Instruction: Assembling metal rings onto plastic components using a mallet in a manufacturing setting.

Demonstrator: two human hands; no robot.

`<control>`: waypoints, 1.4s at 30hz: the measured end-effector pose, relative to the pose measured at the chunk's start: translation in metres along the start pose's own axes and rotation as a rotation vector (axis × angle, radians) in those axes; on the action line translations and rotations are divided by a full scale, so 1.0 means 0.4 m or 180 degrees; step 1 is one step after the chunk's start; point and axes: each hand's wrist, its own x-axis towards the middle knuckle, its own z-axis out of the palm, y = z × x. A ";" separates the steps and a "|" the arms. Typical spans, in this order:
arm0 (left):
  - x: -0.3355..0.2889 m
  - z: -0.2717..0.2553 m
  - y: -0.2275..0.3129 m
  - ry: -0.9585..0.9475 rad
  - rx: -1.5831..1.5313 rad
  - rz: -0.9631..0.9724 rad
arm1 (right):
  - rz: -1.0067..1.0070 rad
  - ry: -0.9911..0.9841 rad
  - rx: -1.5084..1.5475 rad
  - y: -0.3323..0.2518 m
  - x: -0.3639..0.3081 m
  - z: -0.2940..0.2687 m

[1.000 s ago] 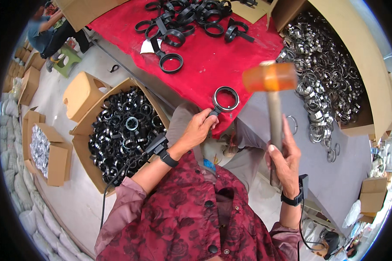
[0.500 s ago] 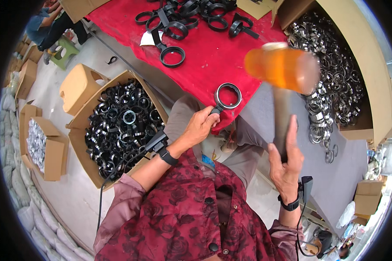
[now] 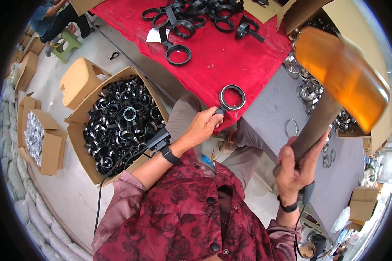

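My left hand (image 3: 203,125) grips the short black handle of a ring-shaped part (image 3: 222,105), a black ring with a shiny metal band set in it. The ring lies at the near corner of the red cloth (image 3: 211,58). In my right hand (image 3: 297,167) is a mallet (image 3: 320,115) with a translucent orange head and a dark handle. Its head is raised over the grey tabletop on the right, well apart from the ring. Several black rings with handles (image 3: 178,55) lie on the far part of the cloth.
At left on the floor stands a carton (image 3: 76,141) full of black and metal rings, beside a tan plastic stool (image 3: 79,82). Loose metal rings (image 3: 291,128) lie on the grey table (image 3: 268,111) before a large carton (image 3: 357,26). Far left, another person (image 3: 45,19) sits on a green stool (image 3: 66,45).
The mallet has swung up and to the right, away from the ring, and its head appears larger. My left hand still holds the ring part in nearly the same place.
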 end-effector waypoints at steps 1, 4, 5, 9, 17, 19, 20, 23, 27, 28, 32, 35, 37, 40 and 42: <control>0.003 0.002 0.004 -0.0014 -0.0006 0.0015 | -0.0420 -0.0009 -0.0399 0.039 -0.009 0.028; 0.001 0.007 0.005 -0.0031 0.0014 0.0100 | -0.0065 -0.1628 -0.0743 0.053 0.014 0.076; 0.000 0.011 -0.002 0.0039 0.0016 0.0177 | -0.0007 -0.1443 -0.0563 0.047 0.024 0.064; -0.001 -0.006 -0.012 0.0032 -0.0042 -0.0017 | -0.0916 -0.0511 -0.0855 -0.014 0.101 0.020; 0.020 0.013 -0.008 0.0019 -0.0033 0.0109 | -0.0508 -0.1302 -0.0595 0.065 0.034 0.070; 0.007 -0.003 -0.024 0.0172 0.0020 0.0113 | -0.0644 -0.1135 -0.0676 0.035 0.093 0.048; 0.002 -0.008 -0.025 0.0159 0.0027 0.0102 | -0.0750 -0.0928 -0.0793 0.005 0.113 0.026; 0.010 -0.004 -0.005 0.0093 0.0006 0.0109 | -0.0303 -0.0038 -0.0555 -0.023 0.129 -0.002; 0.012 0.002 -0.004 0.0077 0.0071 0.0161 | -0.0791 -0.0553 -0.1024 0.065 0.117 0.038; 0.008 0.001 -0.003 0.0078 0.0076 0.0159 | -0.0418 -0.1496 -0.0964 0.074 0.114 0.036; 0.011 -0.009 0.012 0.0000 0.0051 0.0084 | 0.0648 -0.1168 -0.0398 0.007 0.163 -0.011; 0.005 -0.013 -0.005 0.0021 -0.0029 0.0032 | 0.0621 -0.0156 0.0042 -0.073 0.169 -0.026; 0.016 -0.011 -0.001 0.0020 -0.0022 0.0068 | -0.0456 -0.0046 -0.0553 0.010 0.149 -0.003; 0.012 -0.010 0.006 -0.0081 0.0037 0.0072 | -0.1210 -0.0729 -0.0894 0.055 0.125 0.024; 0.005 -0.011 0.009 -0.0023 0.0075 0.0037 | -0.0151 -0.1506 -0.0628 0.031 0.151 0.016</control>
